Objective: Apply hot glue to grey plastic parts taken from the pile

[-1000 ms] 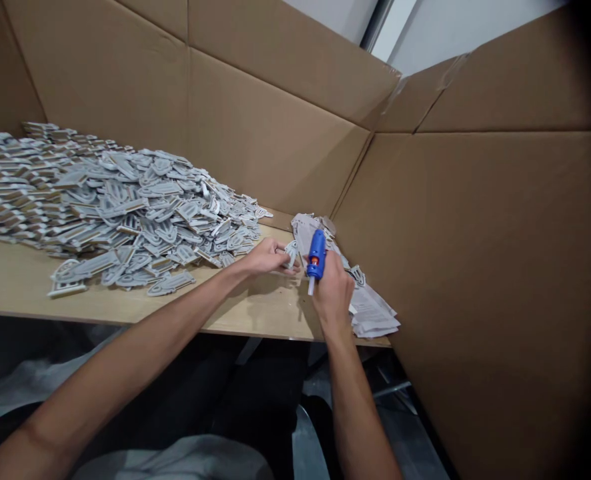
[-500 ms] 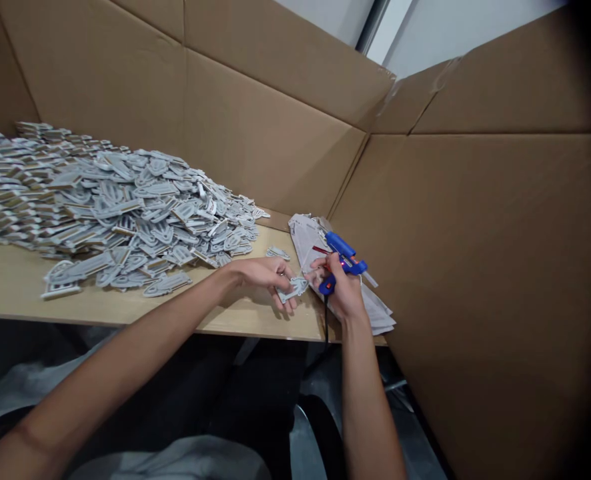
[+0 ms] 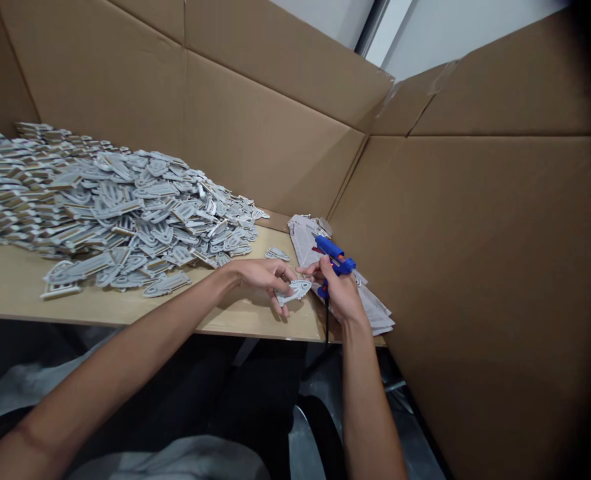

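Observation:
My left hand (image 3: 263,277) pinches a small grey cut-out piece (image 3: 295,291) just above the wooden table (image 3: 15,283), near its front edge. My right hand (image 3: 339,292) is closed round a blue glue gun (image 3: 331,257), whose black cord hangs down past the table edge. The gun's nozzle end points toward the grey piece, and the fingertips of my right hand almost touch it. Both hands sit close together at the table's right end.
A big heap of grey cut-out pieces (image 3: 125,207) covers the left and middle of the table. One loose piece (image 3: 277,253) lies near my hands. Grey sheets (image 3: 370,310) are stacked at the right corner. Cardboard walls (image 3: 255,127) enclose the back and right.
My right hand turned the glue gun from upright to lying sideways, then drew it slightly toward the piece. My left hand brought the grey piece nearer the table's front edge.

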A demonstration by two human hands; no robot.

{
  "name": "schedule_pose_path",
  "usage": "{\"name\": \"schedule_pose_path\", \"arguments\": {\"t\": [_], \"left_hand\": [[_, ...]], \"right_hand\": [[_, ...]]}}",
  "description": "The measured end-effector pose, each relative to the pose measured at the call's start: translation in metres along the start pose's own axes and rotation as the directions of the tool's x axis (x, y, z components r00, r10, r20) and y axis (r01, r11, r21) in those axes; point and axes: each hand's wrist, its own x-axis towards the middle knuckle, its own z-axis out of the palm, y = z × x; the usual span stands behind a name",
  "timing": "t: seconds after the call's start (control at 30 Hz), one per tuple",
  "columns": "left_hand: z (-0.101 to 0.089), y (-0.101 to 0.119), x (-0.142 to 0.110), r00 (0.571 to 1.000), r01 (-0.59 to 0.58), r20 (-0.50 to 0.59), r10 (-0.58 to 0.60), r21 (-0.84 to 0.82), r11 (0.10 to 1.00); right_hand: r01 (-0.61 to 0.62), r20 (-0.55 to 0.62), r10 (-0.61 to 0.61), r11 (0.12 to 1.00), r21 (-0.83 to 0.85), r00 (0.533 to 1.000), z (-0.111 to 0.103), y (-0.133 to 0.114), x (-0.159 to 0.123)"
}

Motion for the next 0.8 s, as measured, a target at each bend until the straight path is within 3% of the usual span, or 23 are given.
{"name": "schedule_pose_path", "arguments": {"t": [0.1,0.23,0.37,0.53,0.7,0.8], "left_hand": [[0.0,-0.002,0.001,1.0,0.003,-0.021,-0.004,-0.019,1.0],[-0.007,-0.004,0.004,0.987,-0.033,-0.156,0.034,0.008,0.999],[-0.016,-0.004,0.005,0.939,-0.123,-0.305,0.16,0.137,0.983],[-0.012,-0.001,0.005,0.914,-0.165,-0.361,0.187,0.092,0.982],[-0.009,0.001,0.008,0.83,-0.234,-0.54,0.139,-0.11,0.966],[-0.015,0.0,0.013,0.748,-0.299,-0.645,0.157,-0.116,0.947]], "right_hand": [[0.043,0.016,-0.044,0.997,0.059,0.999,0.0,-0.007,-0.003],[0.032,0.091,-0.033,0.999,0.015,0.995,-0.006,-0.012,-0.007],[0.033,-0.009,-0.036,0.98,-0.198,0.999,-0.012,-0.004,-0.003],[0.06,-0.176,-0.13,0.933,-0.354,0.976,-0.02,0.014,0.006],[0.074,-0.321,-0.209,0.92,-0.385,0.924,-0.026,0.014,0.011],[0.055,-0.317,-0.158,0.948,-0.313,0.935,-0.026,0.004,0.008]]}}
